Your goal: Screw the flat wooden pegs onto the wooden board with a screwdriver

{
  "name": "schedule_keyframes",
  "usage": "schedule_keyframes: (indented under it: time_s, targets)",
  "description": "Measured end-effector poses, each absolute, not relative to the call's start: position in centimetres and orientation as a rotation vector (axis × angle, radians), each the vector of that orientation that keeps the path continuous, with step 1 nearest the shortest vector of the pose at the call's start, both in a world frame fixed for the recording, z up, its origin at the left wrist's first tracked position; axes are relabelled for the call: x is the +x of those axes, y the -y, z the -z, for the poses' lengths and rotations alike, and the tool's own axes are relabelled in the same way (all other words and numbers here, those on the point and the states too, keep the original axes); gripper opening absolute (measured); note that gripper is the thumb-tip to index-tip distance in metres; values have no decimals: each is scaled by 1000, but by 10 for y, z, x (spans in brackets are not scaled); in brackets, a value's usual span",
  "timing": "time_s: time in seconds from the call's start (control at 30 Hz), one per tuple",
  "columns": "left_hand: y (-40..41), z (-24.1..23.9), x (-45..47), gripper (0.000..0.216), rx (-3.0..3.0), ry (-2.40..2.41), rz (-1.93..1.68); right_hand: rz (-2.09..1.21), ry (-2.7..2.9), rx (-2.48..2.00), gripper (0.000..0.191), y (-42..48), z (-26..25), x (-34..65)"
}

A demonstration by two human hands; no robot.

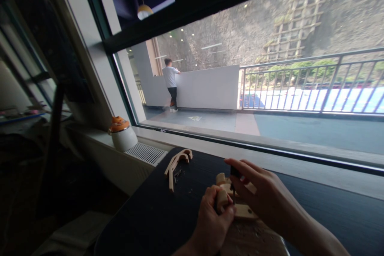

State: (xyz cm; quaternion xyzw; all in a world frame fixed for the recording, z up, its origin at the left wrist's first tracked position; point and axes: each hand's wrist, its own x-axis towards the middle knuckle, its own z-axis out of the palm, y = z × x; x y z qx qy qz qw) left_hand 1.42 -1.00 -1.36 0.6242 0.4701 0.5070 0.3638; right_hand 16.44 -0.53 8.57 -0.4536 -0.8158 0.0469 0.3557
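Observation:
My left hand is closed around a small wooden assembly of pale cut pieces that rests on the black table. My right hand is closed on the dark handle of a small screwdriver, its thin shaft pointing down into the wooden assembly beside my left thumb. To the left, a separate curved wooden piece lies flat on the table, with a few tiny dark screws next to it.
A white pot with an orange lid stands on the windowsill beside a vent grille. Through the window, a person in a white shirt stands on a terrace with a metal railing.

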Motion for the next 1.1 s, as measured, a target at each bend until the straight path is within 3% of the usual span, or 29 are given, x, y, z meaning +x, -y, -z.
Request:
schedule_keyframes:
  time_s: [0.6, 0.87, 1.1]
  targets:
    - [12, 8, 14, 9, 1614, -1197, -1296, -156, 2032, -1104, 30, 4, -90, 167]
    - [10, 12, 14, 8, 1637, -1222, -1298, -174, 1982, -1241, 17, 0, -83, 165]
    - [11, 7, 15, 10, 1610, -1227, -1282, -90, 1960, -1205, 28, 1, -83, 164]
